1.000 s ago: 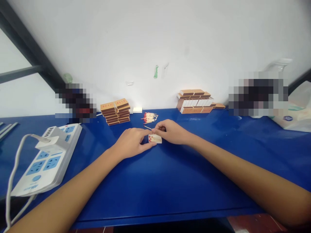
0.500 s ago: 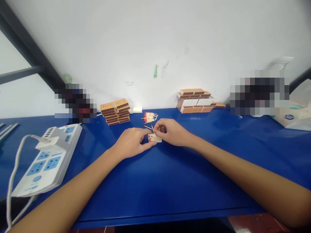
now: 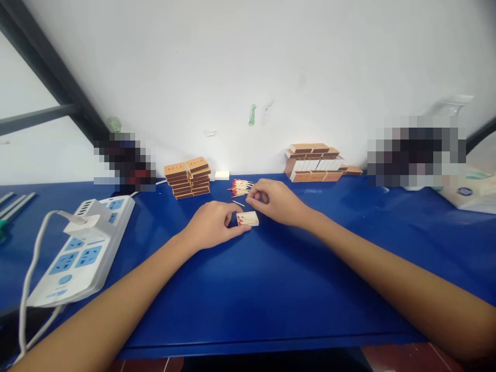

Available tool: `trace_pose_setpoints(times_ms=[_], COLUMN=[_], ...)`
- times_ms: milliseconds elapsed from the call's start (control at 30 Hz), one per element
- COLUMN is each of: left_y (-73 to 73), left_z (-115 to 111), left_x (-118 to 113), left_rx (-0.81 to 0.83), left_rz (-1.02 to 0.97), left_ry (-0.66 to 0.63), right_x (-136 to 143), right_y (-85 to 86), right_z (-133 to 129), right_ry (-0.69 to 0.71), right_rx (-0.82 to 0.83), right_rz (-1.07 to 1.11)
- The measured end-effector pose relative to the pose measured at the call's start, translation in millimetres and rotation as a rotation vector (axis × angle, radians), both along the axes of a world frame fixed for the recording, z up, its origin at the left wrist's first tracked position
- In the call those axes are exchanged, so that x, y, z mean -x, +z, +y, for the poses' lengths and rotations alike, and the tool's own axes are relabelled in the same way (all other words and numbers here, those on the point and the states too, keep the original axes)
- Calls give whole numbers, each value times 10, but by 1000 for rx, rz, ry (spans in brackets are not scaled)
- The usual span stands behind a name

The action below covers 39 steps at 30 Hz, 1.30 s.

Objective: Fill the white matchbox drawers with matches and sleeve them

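My left hand (image 3: 215, 226) grips a small white matchbox tray (image 3: 253, 219) between thumb and fingers on the blue table. Inside the tray lie several red-tipped matches (image 3: 243, 220), their heads towards my left hand. Just behind the tray, my right hand (image 3: 279, 202) hovers with thumb and index finger drawn together. Whether anything is pinched there is too small to make out. Its fingertips are beside a heap of loose matches (image 3: 241, 187). One single match (image 3: 238, 203) lies apart, between the heap and the tray.
Stacked matchboxes (image 3: 189, 181) stand at the back left, with a small pale box (image 3: 222, 175) beside them. More matchboxes (image 3: 313, 164) are piled against the wall at right. A white power strip (image 3: 87, 253) with a plugged-in adapter and cable lies at left. A plastic packet (image 3: 473, 191) sits far right.
My right hand has moved back from over the tray towards the match heap. The match it held upright no longer shows in its fingers. My left hand keeps holding the tray.
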State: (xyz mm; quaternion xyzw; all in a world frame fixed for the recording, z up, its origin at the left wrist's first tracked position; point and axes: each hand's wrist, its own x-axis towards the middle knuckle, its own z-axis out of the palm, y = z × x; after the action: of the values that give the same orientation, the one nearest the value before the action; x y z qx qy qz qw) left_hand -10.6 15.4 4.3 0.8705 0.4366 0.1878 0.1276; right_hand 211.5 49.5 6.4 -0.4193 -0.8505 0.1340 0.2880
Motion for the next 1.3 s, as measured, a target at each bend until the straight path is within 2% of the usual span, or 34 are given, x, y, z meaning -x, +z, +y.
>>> trace_pose_setpoints(times_ms=[133,233,400,533,600,733,1100,1200,1300], left_y=[2,-4,-18,-26,-33,-51,-47,-43,-49], left_z=[-10,-4,25,48,54,57,28,25,18], left_x=[-5,-6,1,8,11,16,10,4,-6], left_rx=[-23,-28,-16,10,25,27,2,-6,-39], left_rz=[39,48,14,-40,-61,-67,-27,-18,-17], left_ry=[-5,-4,89,152,142,111,55,44,20], right_x=[123,121,-73,-157,-139,-91,-73,-74,-38], right_y=[-186,-231,-112,-4,6,-39,-120,-91,-63], right_z=[213,249,184,35,-49,-132,-196,-147,19], right_ry=[-39,-26,-33,111,154,155,144,108,65], right_rx=[95,85,49,86,93,71,108,79,10], right_rz=[46,9,45,16,-50,-115,20,53,83])
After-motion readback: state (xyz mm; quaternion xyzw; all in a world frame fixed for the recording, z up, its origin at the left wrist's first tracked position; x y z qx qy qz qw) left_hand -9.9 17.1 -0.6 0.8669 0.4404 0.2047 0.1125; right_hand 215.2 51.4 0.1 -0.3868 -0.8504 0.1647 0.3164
